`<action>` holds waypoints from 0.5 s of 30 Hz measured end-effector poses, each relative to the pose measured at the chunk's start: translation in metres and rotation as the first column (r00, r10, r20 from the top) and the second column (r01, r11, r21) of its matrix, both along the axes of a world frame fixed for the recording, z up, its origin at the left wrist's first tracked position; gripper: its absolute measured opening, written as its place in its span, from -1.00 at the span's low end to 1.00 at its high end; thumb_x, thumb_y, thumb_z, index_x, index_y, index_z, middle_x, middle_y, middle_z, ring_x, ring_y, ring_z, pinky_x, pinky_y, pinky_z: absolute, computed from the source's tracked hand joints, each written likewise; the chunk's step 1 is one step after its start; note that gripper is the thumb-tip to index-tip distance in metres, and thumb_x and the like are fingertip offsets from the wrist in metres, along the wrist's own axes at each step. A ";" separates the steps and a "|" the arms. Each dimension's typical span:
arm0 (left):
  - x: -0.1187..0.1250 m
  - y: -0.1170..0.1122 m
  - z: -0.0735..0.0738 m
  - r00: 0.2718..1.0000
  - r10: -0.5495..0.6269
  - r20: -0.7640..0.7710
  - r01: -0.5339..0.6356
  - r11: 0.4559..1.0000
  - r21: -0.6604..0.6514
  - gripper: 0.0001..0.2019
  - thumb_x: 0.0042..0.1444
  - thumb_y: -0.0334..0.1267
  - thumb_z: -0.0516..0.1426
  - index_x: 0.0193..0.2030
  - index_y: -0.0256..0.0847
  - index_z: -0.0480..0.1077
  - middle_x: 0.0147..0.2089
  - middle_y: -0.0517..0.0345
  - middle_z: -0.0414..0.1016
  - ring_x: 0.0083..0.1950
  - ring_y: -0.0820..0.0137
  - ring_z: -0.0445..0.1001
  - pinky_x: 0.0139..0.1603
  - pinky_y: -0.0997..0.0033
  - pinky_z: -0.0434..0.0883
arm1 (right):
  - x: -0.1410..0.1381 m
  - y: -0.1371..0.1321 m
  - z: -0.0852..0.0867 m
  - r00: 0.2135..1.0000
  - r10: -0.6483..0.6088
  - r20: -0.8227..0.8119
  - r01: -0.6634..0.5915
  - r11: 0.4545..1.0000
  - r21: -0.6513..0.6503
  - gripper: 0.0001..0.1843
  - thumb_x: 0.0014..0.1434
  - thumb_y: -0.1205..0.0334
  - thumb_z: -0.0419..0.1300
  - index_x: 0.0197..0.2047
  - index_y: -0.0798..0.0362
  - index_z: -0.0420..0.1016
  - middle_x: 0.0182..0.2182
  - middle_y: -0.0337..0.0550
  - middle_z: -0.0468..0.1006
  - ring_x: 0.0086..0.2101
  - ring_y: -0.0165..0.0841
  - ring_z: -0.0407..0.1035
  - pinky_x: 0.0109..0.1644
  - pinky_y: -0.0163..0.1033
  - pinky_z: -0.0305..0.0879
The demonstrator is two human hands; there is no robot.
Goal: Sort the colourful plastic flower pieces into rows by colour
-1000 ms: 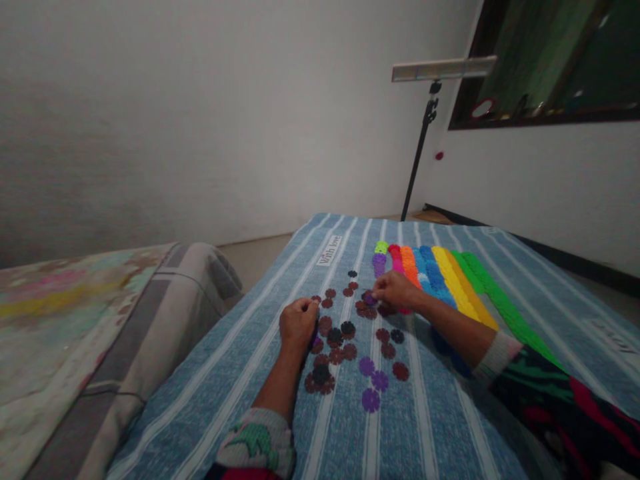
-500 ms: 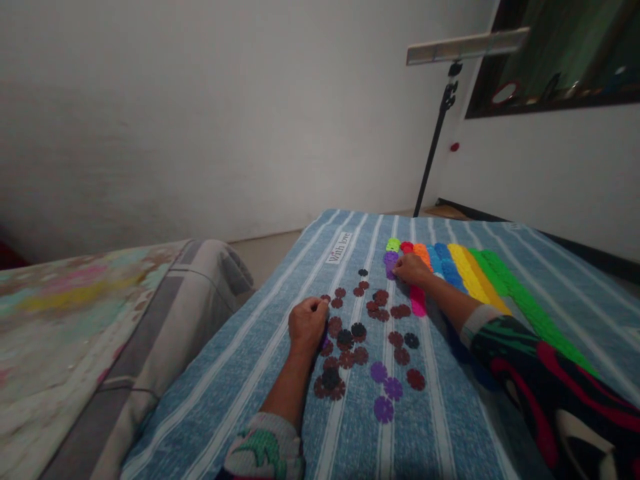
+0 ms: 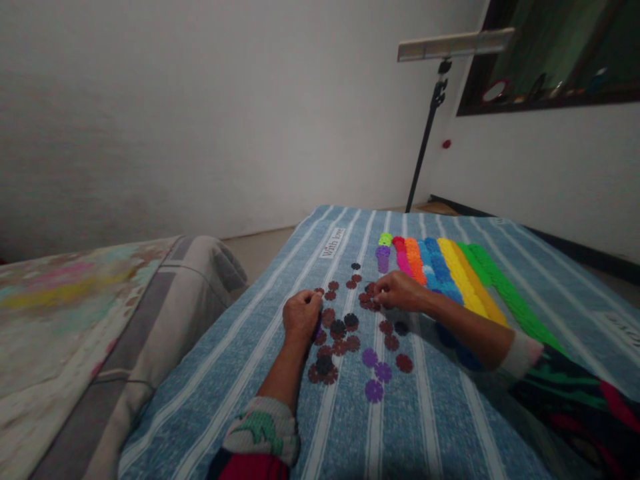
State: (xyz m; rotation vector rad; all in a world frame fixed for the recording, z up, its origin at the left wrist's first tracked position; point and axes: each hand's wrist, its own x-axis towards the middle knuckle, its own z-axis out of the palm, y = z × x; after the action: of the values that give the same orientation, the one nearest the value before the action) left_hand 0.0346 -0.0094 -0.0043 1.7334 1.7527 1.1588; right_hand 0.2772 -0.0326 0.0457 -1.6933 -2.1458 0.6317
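My left hand (image 3: 301,317) rests on the striped cloth with thumb and forefinger pinched together. A brown notched disc (image 3: 319,292) shows at its fingertips, and a bit of purple (image 3: 317,331) peeks out beside the palm; what the fingers hold is hidden. My right hand (image 3: 400,291) has its fingers closed over the edge of a cluster of brown discs (image 3: 367,301), where I cannot make out anything held. Between and below the hands lie loose brown discs (image 3: 353,343), black discs (image 3: 338,329) and purple discs (image 3: 374,391). Beyond my right hand stands a purple row (image 3: 383,256) of discs.
Rows of discs sorted by colour run along the right: orange (image 3: 414,260), blue (image 3: 442,263), yellow (image 3: 465,277) and green (image 3: 515,300). A blue striped cloth (image 3: 240,393) covers the surface. Left is another covered surface (image 3: 65,320); behind stands a black pole (image 3: 425,143).
My right hand has moved from the purple row toward me and left, onto the brown cluster. My left hand keeps its pinch in about the same place. The view has shifted slightly.
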 end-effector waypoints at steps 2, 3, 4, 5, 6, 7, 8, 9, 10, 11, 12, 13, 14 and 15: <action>0.000 0.000 0.000 1.000 0.001 0.008 -0.001 1.000 0.004 -0.67 0.02 -0.04 0.05 -0.55 -0.21 0.47 -0.52 0.18 0.48 -0.41 0.37 0.43 -0.32 0.42 0.27 | -0.014 -0.024 0.002 0.987 0.160 0.002 -0.159 0.985 -0.068 -0.89 0.04 0.31 0.25 -0.48 0.05 0.57 -0.57 -0.28 0.48 -0.48 -0.43 0.34 -0.42 -0.34 0.10; 0.000 0.000 0.000 1.000 -0.001 0.009 0.001 1.000 0.006 -0.68 0.01 -0.04 0.05 -0.55 -0.21 0.47 -0.52 0.19 0.48 -0.41 0.37 0.43 -0.32 0.42 0.27 | -0.020 -0.034 0.002 0.977 0.212 0.030 -0.208 0.974 -0.086 -0.91 0.04 0.27 0.27 -0.48 0.03 0.58 -0.56 -0.26 0.49 -0.48 -0.41 0.35 -0.43 -0.33 0.09; 0.000 0.001 0.000 1.000 -0.002 0.008 0.002 1.000 0.008 -0.68 0.01 -0.04 0.05 -0.54 -0.20 0.47 -0.52 0.19 0.48 -0.41 0.37 0.43 -0.32 0.42 0.27 | -0.026 -0.044 0.003 0.968 0.242 0.067 -0.235 0.967 -0.096 -0.92 0.03 0.23 0.30 -0.46 0.01 0.58 -0.55 -0.25 0.50 -0.47 -0.39 0.35 -0.43 -0.31 0.09; 0.000 0.001 0.000 1.000 -0.004 0.006 0.004 1.000 0.009 -0.68 0.01 -0.04 0.05 -0.54 -0.21 0.47 -0.52 0.19 0.47 -0.41 0.37 0.43 -0.32 0.42 0.27 | -0.031 -0.052 0.003 0.964 0.248 0.091 -0.240 0.966 -0.096 -0.92 0.00 0.18 0.33 -0.46 -0.01 0.58 -0.55 -0.23 0.50 -0.46 -0.37 0.35 -0.44 -0.30 0.08; 0.000 0.001 0.000 1.000 -0.006 0.005 0.006 1.000 0.010 -0.67 0.00 -0.03 0.05 -0.54 -0.21 0.47 -0.53 0.19 0.47 -0.41 0.37 0.43 -0.33 0.42 0.26 | -0.035 -0.058 0.003 0.961 0.247 0.125 -0.236 0.967 -0.096 -0.90 -0.02 0.14 0.36 -0.47 -0.03 0.58 -0.54 -0.21 0.50 -0.45 -0.35 0.35 -0.44 -0.28 0.07; -0.001 0.001 0.000 1.000 -0.009 0.005 0.009 1.000 0.010 -0.66 0.00 -0.02 0.05 -0.53 -0.21 0.47 -0.53 0.19 0.46 -0.41 0.37 0.43 -0.33 0.42 0.26 | -0.039 -0.063 0.003 0.958 0.240 0.159 -0.228 0.969 -0.092 -0.88 -0.04 0.12 0.37 -0.47 -0.05 0.57 -0.53 -0.19 0.51 -0.44 -0.32 0.35 -0.44 -0.26 0.07; -0.001 0.001 0.000 1.000 -0.014 0.009 0.014 1.000 0.008 -0.66 0.00 -0.01 0.05 -0.52 -0.21 0.48 -0.53 0.19 0.47 -0.40 0.36 0.43 -0.33 0.42 0.27 | -0.042 -0.067 0.003 0.955 0.231 0.186 -0.218 0.972 -0.087 -0.88 -0.04 0.12 0.37 -0.48 -0.06 0.57 -0.51 -0.17 0.51 -0.43 -0.30 0.36 -0.44 -0.25 0.07; -0.001 0.002 0.001 1.000 -0.017 0.014 0.017 1.000 0.008 -0.66 0.00 -0.01 0.04 -0.51 -0.21 0.48 -0.52 0.18 0.47 -0.40 0.36 0.43 -0.32 0.42 0.27 | -0.044 -0.070 0.004 0.952 0.225 0.207 -0.212 0.974 -0.085 -0.89 -0.04 0.13 0.37 -0.48 -0.07 0.56 -0.50 -0.17 0.52 -0.42 -0.28 0.36 -0.44 -0.24 0.07; -0.001 0.002 0.001 1.000 -0.019 0.018 0.019 1.000 0.006 -0.65 0.00 0.00 0.04 -0.50 -0.21 0.49 -0.51 0.18 0.48 -0.39 0.36 0.43 -0.32 0.41 0.27 | -0.046 -0.071 0.004 0.951 0.221 0.215 -0.207 0.975 -0.084 -0.91 -0.05 0.14 0.37 -0.48 -0.08 0.56 -0.49 -0.18 0.52 -0.42 -0.27 0.37 -0.44 -0.24 0.08; -0.001 0.002 0.001 1.000 -0.021 0.020 0.021 1.000 0.004 -0.65 0.00 0.00 0.04 -0.49 -0.21 0.49 -0.50 0.17 0.49 -0.39 0.35 0.44 -0.31 0.41 0.28 | -0.047 -0.072 0.004 0.954 0.217 0.207 -0.203 0.975 -0.086 -0.92 -0.06 0.16 0.37 -0.49 -0.09 0.55 -0.50 -0.19 0.52 -0.42 -0.28 0.37 -0.44 -0.24 0.09; -0.001 0.001 0.001 1.000 -0.020 0.019 0.020 1.000 0.004 -0.65 0.00 0.00 0.05 -0.48 -0.22 0.50 -0.50 0.17 0.49 -0.39 0.35 0.44 -0.31 0.41 0.28 | -0.048 -0.072 0.003 0.958 0.216 0.188 -0.202 0.975 -0.087 -0.91 -0.08 0.19 0.37 -0.52 -0.09 0.53 -0.51 -0.21 0.51 -0.43 -0.29 0.36 -0.45 -0.25 0.09; -0.001 0.001 0.002 1.000 -0.017 0.017 0.017 1.000 0.005 -0.65 0.00 0.01 0.05 -0.48 -0.22 0.50 -0.50 0.16 0.50 -0.39 0.35 0.44 -0.31 0.41 0.28 | -0.049 -0.072 0.003 0.964 0.213 0.158 -0.201 0.975 -0.091 -0.89 -0.09 0.22 0.38 -0.54 -0.09 0.52 -0.53 -0.23 0.50 -0.45 -0.32 0.34 -0.46 -0.26 0.09; -0.001 0.001 0.002 1.000 -0.015 0.013 0.015 1.000 0.008 -0.65 0.00 0.01 0.05 -0.48 -0.22 0.50 -0.50 0.16 0.50 -0.39 0.34 0.44 -0.31 0.40 0.28 | -0.049 -0.071 0.002 0.974 0.194 0.120 -0.183 0.978 -0.096 -0.86 -0.11 0.26 0.38 -0.57 -0.07 0.49 -0.56 -0.26 0.48 -0.47 -0.35 0.33 -0.47 -0.28 0.08; -0.001 0.001 0.002 1.000 -0.012 0.007 0.012 1.000 0.011 -0.65 0.00 0.00 0.04 -0.49 -0.22 0.50 -0.50 0.15 0.50 -0.39 0.34 0.44 -0.31 0.40 0.27 | -0.048 -0.070 0.001 0.983 0.173 0.066 -0.165 0.980 -0.107 -0.84 -0.13 0.31 0.38 -0.60 -0.05 0.47 -0.59 -0.28 0.46 -0.50 -0.38 0.30 -0.49 -0.29 0.07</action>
State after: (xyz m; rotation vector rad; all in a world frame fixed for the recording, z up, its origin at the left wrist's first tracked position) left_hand 0.0333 -0.0079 -0.0023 1.7416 1.7322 1.1704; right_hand 0.2291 -0.1021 0.0471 -1.6193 -2.3666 0.7464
